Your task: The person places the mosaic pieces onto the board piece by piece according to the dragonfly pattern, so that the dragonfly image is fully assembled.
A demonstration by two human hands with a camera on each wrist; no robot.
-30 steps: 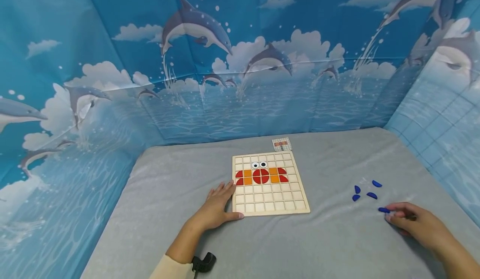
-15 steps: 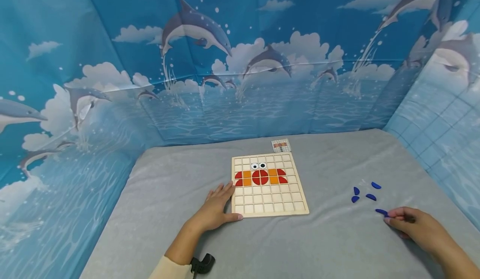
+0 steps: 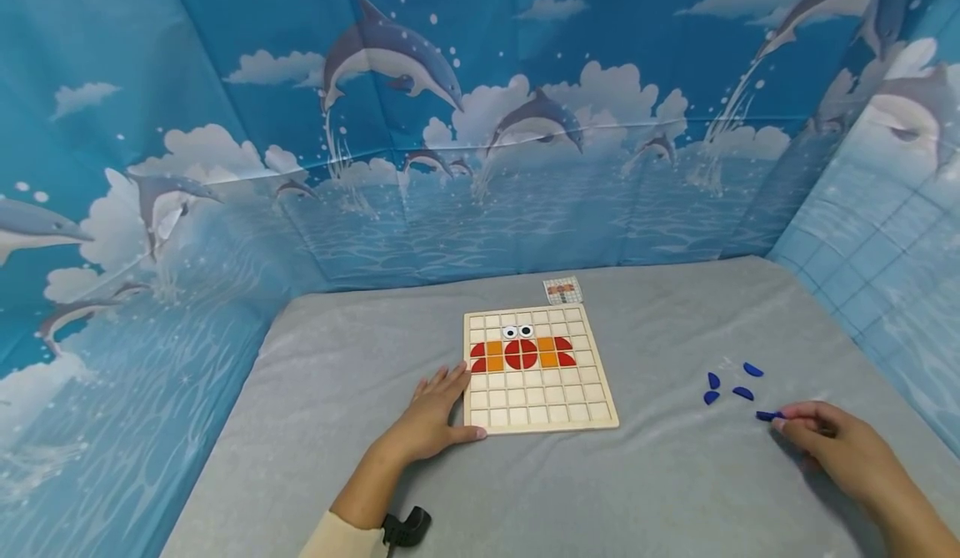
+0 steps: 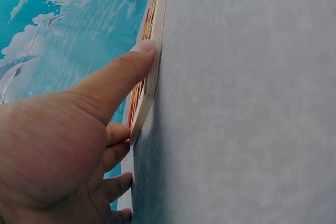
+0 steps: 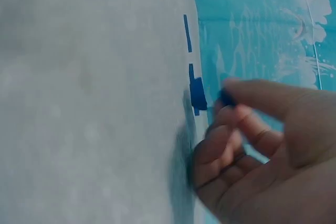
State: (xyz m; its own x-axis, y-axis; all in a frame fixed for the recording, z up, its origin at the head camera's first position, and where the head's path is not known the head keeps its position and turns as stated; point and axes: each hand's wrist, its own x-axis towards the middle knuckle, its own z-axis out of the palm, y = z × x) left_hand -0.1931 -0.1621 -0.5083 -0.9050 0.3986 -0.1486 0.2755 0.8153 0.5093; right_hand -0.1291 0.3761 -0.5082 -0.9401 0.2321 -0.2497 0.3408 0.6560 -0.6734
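My left hand (image 3: 429,418) rests along the left edge of a wooden grid board (image 3: 540,416). Its fingers are extended, and the thumb touches the near left corner; in the left wrist view the thumb (image 4: 118,77) lies on the board's edge (image 4: 156,74). Red and orange tiles (image 3: 521,354) and two round eye pieces (image 3: 517,332) sit in the grid. To the right, my right hand (image 3: 836,441) pinches a blue half-round piece (image 3: 768,415) between thumb and fingertips, above the cloth. The right wrist view shows blue (image 5: 227,98) at these fingertips, partly hidden.
Several loose blue half-round pieces (image 3: 743,393) lie on the grey cloth (image 3: 600,491) just beyond the right hand. A small pattern card (image 3: 562,290) lies behind the board. A dolphin-printed curtain (image 3: 480,208) closes the back and sides.
The blue piece in my right fingers has turned a little and is now more level; the hand has shifted slightly. My left hand and the board stay put.
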